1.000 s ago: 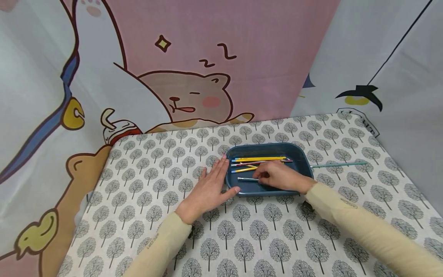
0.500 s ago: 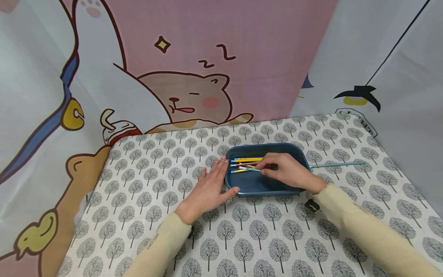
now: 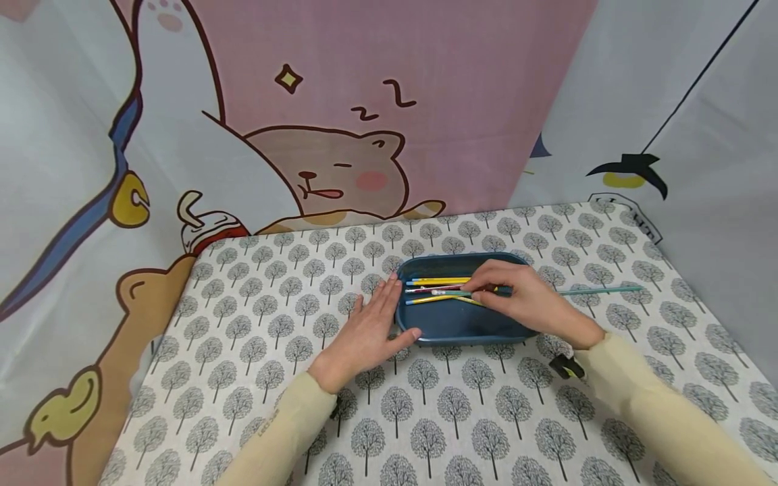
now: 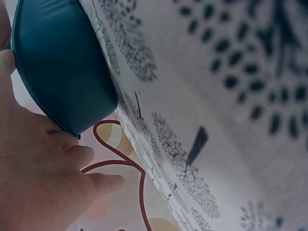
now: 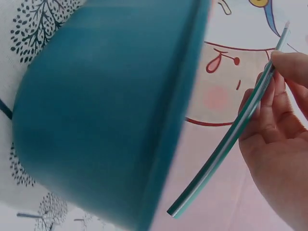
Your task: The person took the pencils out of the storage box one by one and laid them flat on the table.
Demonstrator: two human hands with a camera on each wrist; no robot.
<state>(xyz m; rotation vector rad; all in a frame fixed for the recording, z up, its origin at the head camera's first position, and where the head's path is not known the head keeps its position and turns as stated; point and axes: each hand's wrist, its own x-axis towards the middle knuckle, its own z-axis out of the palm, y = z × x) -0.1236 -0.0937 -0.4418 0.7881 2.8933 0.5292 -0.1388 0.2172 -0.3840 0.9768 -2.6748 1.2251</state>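
My right hand (image 3: 513, 293) pinches a green pencil (image 5: 221, 151) between thumb and fingers, over the dark blue plastic tray (image 3: 450, 327). Its pale eraser end points left, and in the right wrist view its flat, unsharpened end slants down. Beneath it in the tray lie yellow pencils (image 3: 434, 280) and a dark red one, partly covered by the hand. My left hand (image 3: 365, 334) rests against the tray's left end, fingers straight and thumb spread along the near corner. The left wrist view shows those fingers along the tray's outer wall (image 4: 67, 62).
Another green pencil (image 3: 602, 291) lies on the tree-print tablecloth (image 3: 273, 324), just right of the tray. A cartoon-print curtain (image 3: 474, 101) stands behind the table. A small black object (image 3: 566, 367) is at the right wrist.
My right hand lifted the green pencil off the tray's floor, moved it back over the other pencils, then drew it rightward. My left hand stayed where it was.
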